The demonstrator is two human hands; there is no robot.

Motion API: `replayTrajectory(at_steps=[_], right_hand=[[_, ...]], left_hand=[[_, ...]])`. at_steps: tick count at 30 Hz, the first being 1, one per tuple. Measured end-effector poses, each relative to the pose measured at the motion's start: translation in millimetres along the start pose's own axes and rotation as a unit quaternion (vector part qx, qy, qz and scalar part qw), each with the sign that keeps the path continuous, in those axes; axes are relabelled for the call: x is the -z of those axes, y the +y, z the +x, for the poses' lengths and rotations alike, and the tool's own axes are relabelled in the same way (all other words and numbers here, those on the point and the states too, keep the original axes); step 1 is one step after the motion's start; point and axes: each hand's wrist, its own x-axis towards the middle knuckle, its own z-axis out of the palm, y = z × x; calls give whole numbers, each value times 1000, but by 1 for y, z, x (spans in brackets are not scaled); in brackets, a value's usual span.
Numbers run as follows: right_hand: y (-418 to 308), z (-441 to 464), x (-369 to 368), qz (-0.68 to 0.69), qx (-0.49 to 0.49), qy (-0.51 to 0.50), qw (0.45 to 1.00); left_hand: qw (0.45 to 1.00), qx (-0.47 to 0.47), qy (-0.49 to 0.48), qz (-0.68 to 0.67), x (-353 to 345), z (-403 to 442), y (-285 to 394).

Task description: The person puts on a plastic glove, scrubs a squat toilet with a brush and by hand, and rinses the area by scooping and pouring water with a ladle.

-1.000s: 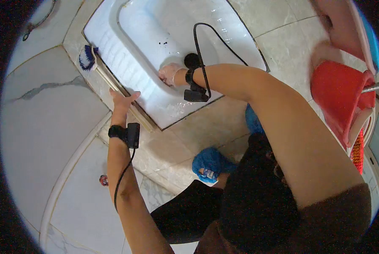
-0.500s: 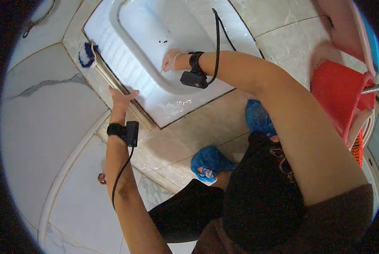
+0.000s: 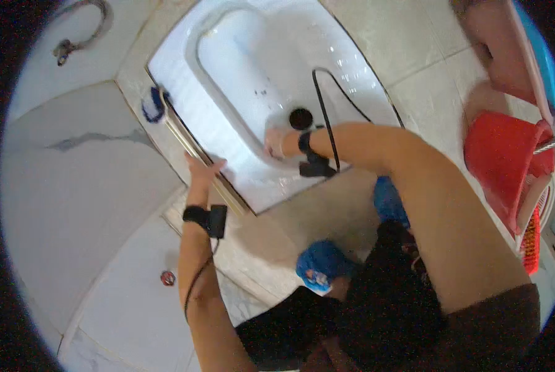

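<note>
Status: partway, at a guess. The squat pan point(image 3: 177, 84) looks mostly white and glossy, but dark specks point(image 3: 257, 92) lie on its floor, uphill of the drain hole point(image 3: 301, 118) as the view has it. What is done beyond that, can't tell; the specks are the only obvious leftovers.

Right hand point(image 3: 273, 142) is down in the pan, by the inner wall at its near end, with the drain hole just beside. Fingers blurred and partly turned away, so spread, closed or holding something: cannot tell. Left hand point(image 3: 203, 170) lies across the pale handle point(image 3: 182, 132) of the long brush along the pan's left edge; its visible digits are spread wide, and whether others grip the handle doesn't show. Blue bristles point(image 3: 159, 99) at the far end (soft focus, sorry).

Versus half a second earlier: right hand sits farther from the specks, toward the near end; the drain hole, hidden then, now shows; the whole view shifts a bit. Left hand stays at the handle, specks still there.
</note>
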Motion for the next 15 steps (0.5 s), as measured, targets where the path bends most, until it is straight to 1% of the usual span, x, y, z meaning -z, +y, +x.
replayTrajectory(at_steps=[1,2,4,7,9,11,12,13,14,15], right_hand=[[-9,-1,10,-26,-38,-52,998],[-5,4,2,-12,-33,-23,999],[7,14,-14,20,-26,27,999],[-11,22,51,111,-99,73,986],[5,67,72,62,-127,171,975],[13,102,103,70,-190,216,955],[10,113,116,14,-172,229,958],[9,121,125,-42,-154,239,958],[16,134,128,68,-162,269,947],[23,149,132,179,-165,295,924]], left_hand=[[1000,1,5,-29,0,-4,5],[998,5,6,-57,0,-6,5],[998,17,-11,-61,-1,-4,0],[995,93,-32,-7,22,-20,65],[990,131,-46,20,28,-24,85],[993,113,-21,23,25,-27,86],[994,104,-9,21,23,-28,85],[993,115,-7,30,21,-29,84],[991,125,-5,40,18,-29,83],[989,136,-1,52,18,-28,81]])
